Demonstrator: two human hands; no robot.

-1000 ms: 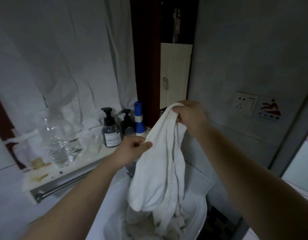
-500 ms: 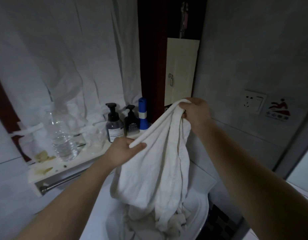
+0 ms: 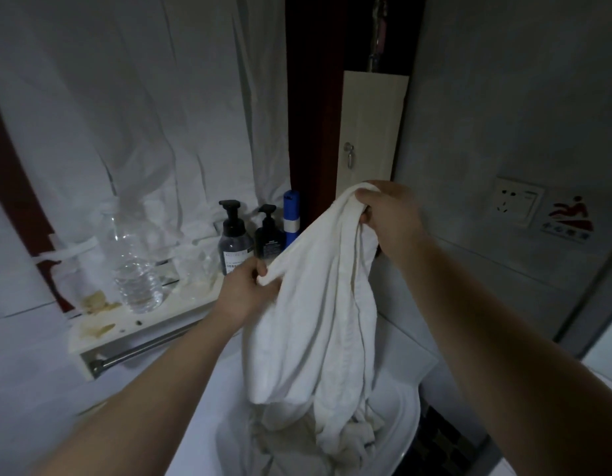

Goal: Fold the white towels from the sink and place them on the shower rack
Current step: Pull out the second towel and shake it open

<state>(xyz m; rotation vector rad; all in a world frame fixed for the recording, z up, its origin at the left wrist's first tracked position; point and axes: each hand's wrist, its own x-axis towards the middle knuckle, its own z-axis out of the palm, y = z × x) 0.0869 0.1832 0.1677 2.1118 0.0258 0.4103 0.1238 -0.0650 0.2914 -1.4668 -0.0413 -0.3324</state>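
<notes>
A small, dim bathroom. Below the fingers (image 3: 366, 197) sits a white sink (image 3: 406, 424). To their left, a wall shelf (image 3: 167, 324) with a towel rail (image 3: 139, 348) under it carries pump bottles (image 3: 234, 242). To their right, the grey wall bears a socket (image 3: 516, 201) and a slip-warning sticker (image 3: 569, 218).

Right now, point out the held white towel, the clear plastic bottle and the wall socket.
white towel (image 3: 315, 304): head view, middle of the hanging cloth.
clear plastic bottle (image 3: 136, 269): head view, its ribbed lower body.
wall socket (image 3: 517, 202): head view, centre of its faceplate.
</notes>
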